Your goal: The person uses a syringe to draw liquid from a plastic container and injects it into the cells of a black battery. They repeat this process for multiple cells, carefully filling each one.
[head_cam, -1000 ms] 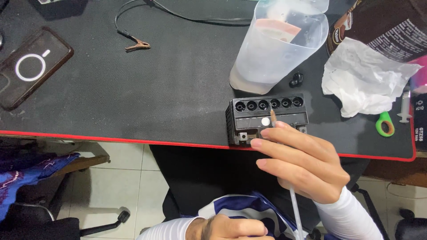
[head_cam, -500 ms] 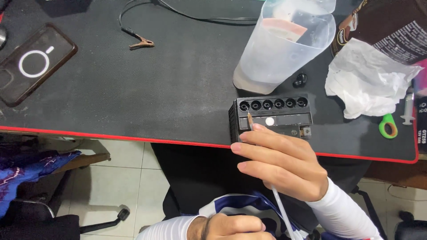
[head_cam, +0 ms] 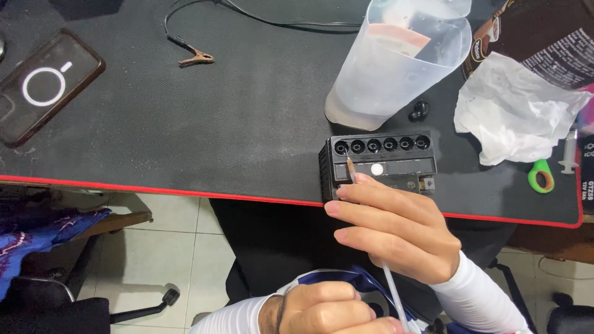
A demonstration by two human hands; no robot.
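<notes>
A small black battery (head_cam: 396, 166) with a row of six round filler holes stands near the front edge of the black desk mat (head_cam: 216, 124). My right hand (head_cam: 396, 229) pinches a thin clear tube (head_cam: 350, 168); its brown tip rests at the leftmost hole. The tube runs back under my palm toward my lap. My left hand (head_cam: 322, 309) is a closed fist at the bottom edge, curled over a blue and white pack (head_cam: 362, 276) that is mostly hidden.
Behind the battery stands a translucent plastic jug (head_cam: 396, 62), with a small black cap (head_cam: 419, 111) beside it. Crumpled tissue (head_cam: 513, 117), a green ring (head_cam: 541, 178) and a syringe (head_cam: 569, 151) lie right. A phone (head_cam: 43, 86) and a crocodile clip (head_cam: 195, 59) lie left.
My right hand has slid left along the row of holes, taking the tube tip from a middle hole to the leftmost one. The left fist stays in place.
</notes>
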